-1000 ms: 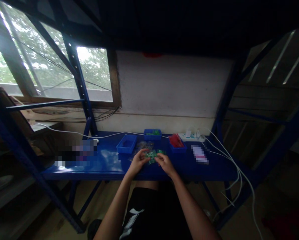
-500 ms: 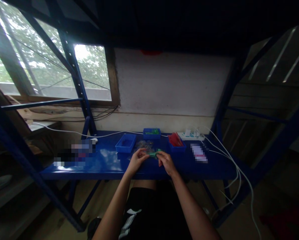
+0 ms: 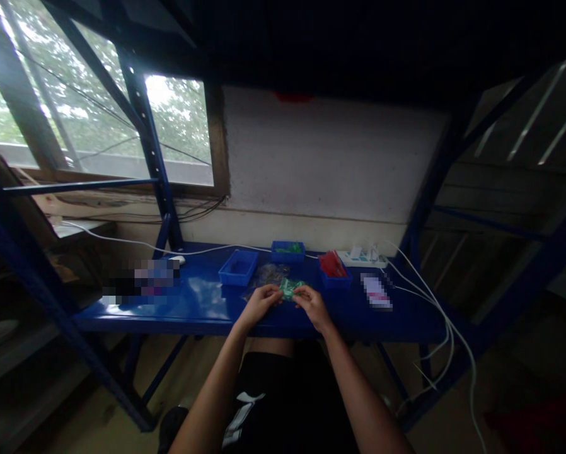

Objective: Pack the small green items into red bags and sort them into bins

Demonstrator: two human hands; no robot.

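Between my two hands, just above the front part of the blue table, is a small green packet (image 3: 290, 289) that looks like a plastic bag. My left hand (image 3: 263, 303) pinches its left edge, and the fingers of my right hand (image 3: 312, 305) are closed on its right edge. Several clear plastic bags (image 3: 271, 273) lie right behind my left hand. A blue bin (image 3: 238, 269) stands to the left of them. Green items (image 3: 290, 248) lie in a second blue bin (image 3: 287, 258) at the back, and red packets (image 3: 331, 265) fill a third bin (image 3: 336, 282) on the right.
On the blue table (image 3: 193, 321), a power strip (image 3: 361, 258) with white cables lies at the back right, near a blurred phone-like item (image 3: 376, 291). Blurred objects (image 3: 144, 280) lie at the left. Blue rack posts flank the table.
The green packet now shows broader and flatter between my hands, where before it looked narrow. My right hand has shifted slightly left, and the camera view has moved a little.
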